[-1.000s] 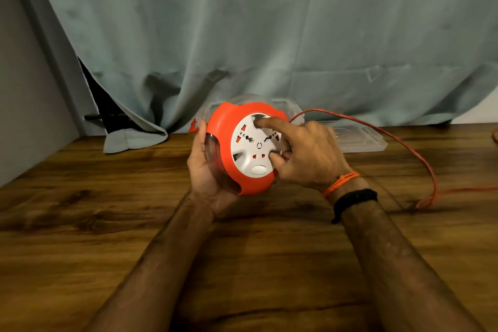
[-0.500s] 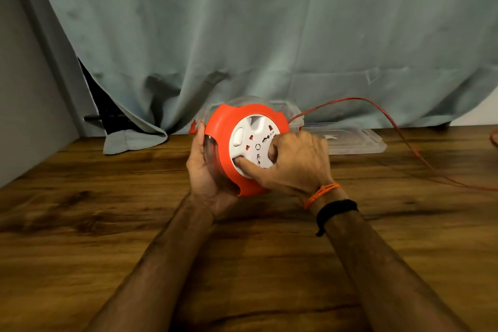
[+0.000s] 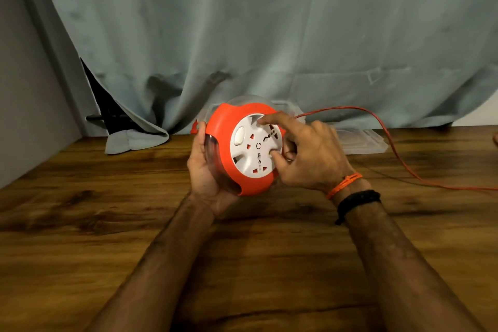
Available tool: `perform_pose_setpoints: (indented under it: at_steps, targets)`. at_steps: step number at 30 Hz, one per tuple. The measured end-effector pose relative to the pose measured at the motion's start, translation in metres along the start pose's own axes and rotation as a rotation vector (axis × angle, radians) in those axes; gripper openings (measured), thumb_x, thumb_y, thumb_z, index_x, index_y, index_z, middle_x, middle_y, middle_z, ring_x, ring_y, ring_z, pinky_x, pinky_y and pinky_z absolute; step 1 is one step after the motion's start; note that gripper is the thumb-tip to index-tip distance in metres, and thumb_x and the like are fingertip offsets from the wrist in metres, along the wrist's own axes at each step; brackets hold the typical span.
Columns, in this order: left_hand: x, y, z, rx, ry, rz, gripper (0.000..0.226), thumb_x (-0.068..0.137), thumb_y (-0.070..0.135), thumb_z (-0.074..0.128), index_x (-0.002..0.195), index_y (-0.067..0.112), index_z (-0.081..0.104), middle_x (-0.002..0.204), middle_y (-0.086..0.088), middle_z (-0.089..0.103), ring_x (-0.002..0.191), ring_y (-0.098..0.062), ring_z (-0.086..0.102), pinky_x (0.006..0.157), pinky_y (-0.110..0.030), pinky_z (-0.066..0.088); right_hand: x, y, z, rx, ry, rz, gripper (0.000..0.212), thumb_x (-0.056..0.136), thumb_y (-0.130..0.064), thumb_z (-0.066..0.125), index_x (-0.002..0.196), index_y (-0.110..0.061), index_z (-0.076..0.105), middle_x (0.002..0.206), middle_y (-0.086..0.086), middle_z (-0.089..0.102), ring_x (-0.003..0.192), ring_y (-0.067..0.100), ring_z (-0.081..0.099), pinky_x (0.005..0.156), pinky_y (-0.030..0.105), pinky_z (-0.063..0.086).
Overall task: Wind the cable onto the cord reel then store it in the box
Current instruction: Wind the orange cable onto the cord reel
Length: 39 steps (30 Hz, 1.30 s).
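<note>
An orange cord reel (image 3: pixel 229 143) with a white socket face (image 3: pixel 256 148) and a clear back is held upright above the wooden table. My left hand (image 3: pixel 204 170) cups its left side and back. My right hand (image 3: pixel 307 153) has its index finger and thumb pressed into the grooves of the white face. An orange cable (image 3: pixel 388 137) arcs out from behind the reel to the right, drops to the table and runs off the right edge. A clear plastic box (image 3: pixel 285 108) stands behind the reel, mostly hidden, with its clear lid (image 3: pixel 361 140) lying flat to the right.
A grey-green curtain (image 3: pixel 269 35) hangs along the back of the table (image 3: pixel 242 250), one fold resting on the wood at left. A grey wall (image 3: pixel 27 89) closes off the left side.
The white face has turned under my right fingers, its white button going from bottom to upper left. The cable's loop on the table has been drawn up and in toward the reel.
</note>
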<state>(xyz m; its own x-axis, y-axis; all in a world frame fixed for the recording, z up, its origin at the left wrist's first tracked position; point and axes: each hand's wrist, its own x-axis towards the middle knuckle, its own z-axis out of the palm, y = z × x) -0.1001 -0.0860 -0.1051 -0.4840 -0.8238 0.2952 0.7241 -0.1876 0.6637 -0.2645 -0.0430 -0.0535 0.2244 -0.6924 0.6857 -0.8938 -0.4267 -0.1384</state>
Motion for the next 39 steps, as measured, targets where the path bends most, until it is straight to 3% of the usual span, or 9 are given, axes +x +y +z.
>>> perform_pose_setpoints:
  at_steps: [5,10,14,18,22,29,32,35,39]
  targets:
    - [0.001,-0.001,-0.003,0.028,0.022,0.002,0.088,0.090,0.078,0.030,0.149,0.013,0.046,0.149,-0.022,0.049,0.138,-0.044,0.045,0.114,-0.066,0.031,0.000,0.002,0.006,-0.082,-0.005,-0.031,0.062,0.075,-0.026,0.061,0.135,-0.038,0.051,0.066,0.001,0.063,0.072,0.028,0.061,0.072,0.040,0.053]
    - [0.000,0.001,-0.002,0.031,0.057,0.017,0.087,0.090,0.077,0.030,0.147,0.014,0.048,0.147,-0.022,0.052,0.135,-0.044,0.049,0.110,-0.065,0.037,-0.001,0.006,0.012,-0.124,0.036,0.009,0.062,0.070,-0.042,0.064,0.130,-0.046,0.050,0.071,-0.002,0.066,0.079,0.028,0.063,0.076,0.038,0.050]
    - [0.000,0.002,0.002,0.048,0.047,0.036,0.088,0.084,0.073,0.041,0.147,0.013,0.049,0.146,-0.023,0.053,0.135,-0.044,0.049,0.113,-0.066,0.032,-0.003,0.004,0.017,-0.120,0.074,0.111,0.066,0.056,-0.071,0.068,0.111,-0.035,0.062,0.082,0.002,0.070,0.089,0.031,0.064,0.078,0.035,0.039]
    - [0.001,-0.001,0.005,0.034,0.028,0.040,0.086,0.087,0.070,0.039,0.145,0.008,0.051,0.146,-0.025,0.052,0.137,-0.044,0.047,0.116,-0.064,0.028,-0.002,-0.009,0.027,-0.120,0.098,0.222,0.072,0.057,-0.090,0.044,0.070,-0.022,0.063,0.072,-0.001,0.068,0.080,0.025,0.064,0.070,0.029,0.037]
    - [0.001,0.001,0.000,0.034,0.028,0.039,0.085,0.089,0.072,0.037,0.142,0.008,0.055,0.143,-0.024,0.056,0.135,-0.043,0.050,0.115,-0.063,0.032,-0.001,-0.019,0.031,-0.129,0.101,0.240,0.078,0.062,-0.089,0.032,0.059,-0.016,0.058,0.060,0.000,0.064,0.070,0.025,0.062,0.065,0.029,0.037]
    - [-0.001,0.003,-0.002,0.023,0.055,0.036,0.085,0.091,0.077,0.030,0.131,0.011,0.067,0.135,-0.023,0.063,0.125,-0.041,0.060,0.102,-0.058,0.049,0.000,-0.012,0.023,-0.017,0.142,0.196,0.069,0.061,-0.088,0.049,0.051,-0.020,0.060,0.048,-0.008,0.058,0.062,0.018,0.063,0.065,0.030,0.048]
    - [0.000,0.003,-0.003,0.023,0.035,0.025,0.087,0.091,0.078,0.028,0.131,0.012,0.066,0.135,-0.022,0.063,0.124,-0.040,0.061,0.101,-0.057,0.050,0.001,-0.003,0.013,0.041,0.132,0.107,0.054,0.064,-0.077,0.063,0.057,-0.024,0.062,0.047,-0.013,0.049,0.058,0.015,0.060,0.064,0.035,0.051]
    - [0.001,0.002,-0.004,0.000,0.011,0.009,0.089,0.090,0.079,0.026,0.137,0.012,0.061,0.140,-0.022,0.059,0.129,-0.042,0.056,0.106,-0.061,0.044,-0.001,0.003,0.005,0.049,0.060,0.017,0.037,0.067,-0.060,0.070,0.086,-0.029,0.062,0.054,-0.013,0.048,0.062,0.021,0.057,0.074,0.041,0.051]
    - [0.001,0.000,-0.005,0.000,-0.016,-0.005,0.089,0.089,0.079,0.030,0.143,0.012,0.054,0.147,-0.023,0.051,0.138,-0.045,0.045,0.114,-0.067,0.029,-0.001,0.004,-0.001,0.025,-0.028,-0.015,0.060,0.068,-0.042,0.067,0.126,-0.035,0.053,0.055,-0.015,0.039,0.063,0.021,0.051,0.075,0.041,0.052]
